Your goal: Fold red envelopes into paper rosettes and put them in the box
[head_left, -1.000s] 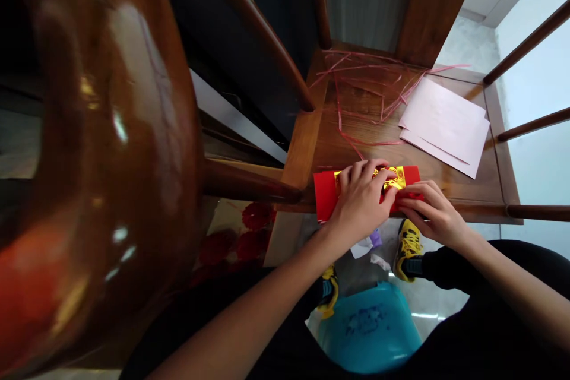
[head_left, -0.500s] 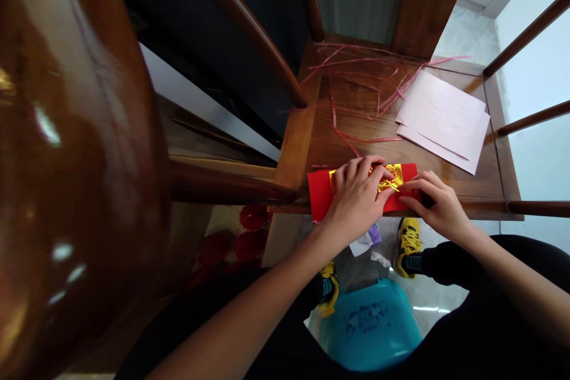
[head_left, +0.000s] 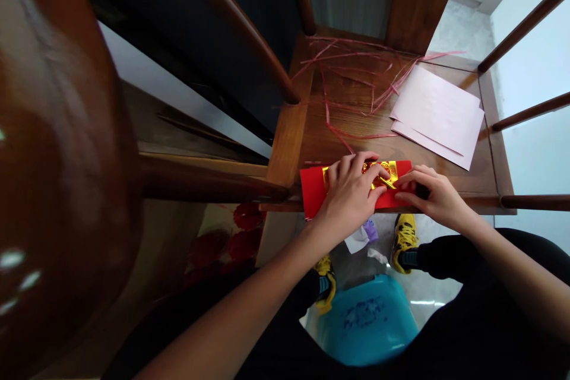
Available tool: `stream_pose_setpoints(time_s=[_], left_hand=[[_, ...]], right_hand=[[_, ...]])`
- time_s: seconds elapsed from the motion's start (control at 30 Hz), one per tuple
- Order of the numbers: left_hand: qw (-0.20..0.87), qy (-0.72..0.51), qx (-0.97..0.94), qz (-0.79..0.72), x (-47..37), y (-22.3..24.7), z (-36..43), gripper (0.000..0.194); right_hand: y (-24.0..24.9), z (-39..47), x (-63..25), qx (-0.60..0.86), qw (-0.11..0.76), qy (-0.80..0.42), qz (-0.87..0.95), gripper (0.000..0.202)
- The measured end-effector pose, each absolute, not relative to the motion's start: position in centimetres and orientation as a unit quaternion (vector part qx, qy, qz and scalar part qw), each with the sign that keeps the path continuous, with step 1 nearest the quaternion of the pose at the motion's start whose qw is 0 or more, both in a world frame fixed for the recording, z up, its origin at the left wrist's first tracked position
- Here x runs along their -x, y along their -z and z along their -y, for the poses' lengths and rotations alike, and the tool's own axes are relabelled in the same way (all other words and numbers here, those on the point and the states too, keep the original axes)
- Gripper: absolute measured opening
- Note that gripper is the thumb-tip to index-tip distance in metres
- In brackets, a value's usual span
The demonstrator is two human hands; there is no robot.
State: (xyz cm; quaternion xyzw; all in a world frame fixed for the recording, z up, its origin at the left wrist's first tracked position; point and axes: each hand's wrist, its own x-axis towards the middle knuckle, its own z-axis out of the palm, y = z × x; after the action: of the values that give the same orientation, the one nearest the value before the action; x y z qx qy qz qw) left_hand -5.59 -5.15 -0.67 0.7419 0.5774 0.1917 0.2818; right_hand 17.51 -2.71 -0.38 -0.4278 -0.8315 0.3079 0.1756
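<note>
A red envelope (head_left: 314, 189) printed with gold patterning lies along the front edge of the wooden chair seat. Across its middle rests my left hand (head_left: 351, 187), fingers curled over the gold part and thumb close to the index finger. A narrow gold strip (head_left: 388, 183) sticks out from under these fingers toward the right. My right hand (head_left: 430, 190) grips the envelope's right end, thumb below and fingers bent above it. Both hands cover much of the gold design, and the exact contact of the right fingertips is hard to make out.
Pink plastic string (head_left: 327, 101) lies loosely tangled on the seat (head_left: 347, 113). Two overlapping pale pink sheets (head_left: 440, 110) lie at the seat's right. Wooden spindles (head_left: 529, 113) flank it. Below are a blue plastic stool (head_left: 369, 332), crumpled paper (head_left: 356, 241) and yellow shoes (head_left: 405, 237).
The view has shifted slightly, so everything appears a little farther left and up. The gold strip between my hands now shows more plainly and at a steeper slant; both hands stay on the envelope.
</note>
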Motion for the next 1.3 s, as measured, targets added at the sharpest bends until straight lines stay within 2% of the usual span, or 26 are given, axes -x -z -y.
stream_pose_setpoints(time_s=[0.27,0.43,0.5,0.57,0.67,0.8,0.93,1.1,1.3], left_hand=[[0.278,-0.196,-0.745,-0.575,5.8,1.1,5.2,0.019],[0.265,-0.191,-0.757,-0.566,5.9,1.3,5.2,0.033],[0.262,-0.186,-0.761,-0.564,5.9,1.4,5.2,0.035],[0.258,-0.184,-0.763,-0.563,5.9,1.5,5.3,0.035],[0.248,-0.185,-0.770,-0.559,5.9,1.7,5.4,0.039],[0.228,-0.171,-0.783,-0.553,5.9,1.8,5.5,0.052],[0.191,-0.138,-0.802,-0.549,5.9,1.5,6.0,0.054],[0.146,-0.116,-0.821,-0.540,5.6,1.7,6.8,0.056],[0.140,-0.118,-0.792,-0.583,5.2,1.6,6.9,0.076]], right_hand=[[1.1,3.2,-17.2,0.433,0.181,-0.283,0.837,0.009],[1.4,3.0,-17.4,0.428,0.159,-0.267,0.849,0.012],[1.4,2.8,-18.1,0.442,0.121,-0.231,0.858,0.022],[1.1,2.6,-19.0,0.470,0.089,-0.192,0.857,0.042],[0.2,2.6,-19.9,0.480,0.084,-0.175,0.856,0.068],[-0.1,4.0,-18.7,0.402,0.120,-0.161,0.893,0.090],[1.6,6.4,-16.4,0.337,0.064,-0.084,0.936,0.106],[2.6,8.1,-15.8,0.371,0.039,-0.037,0.927,0.105],[0.9,9.7,-16.1,0.435,0.042,0.000,0.899,0.088]])
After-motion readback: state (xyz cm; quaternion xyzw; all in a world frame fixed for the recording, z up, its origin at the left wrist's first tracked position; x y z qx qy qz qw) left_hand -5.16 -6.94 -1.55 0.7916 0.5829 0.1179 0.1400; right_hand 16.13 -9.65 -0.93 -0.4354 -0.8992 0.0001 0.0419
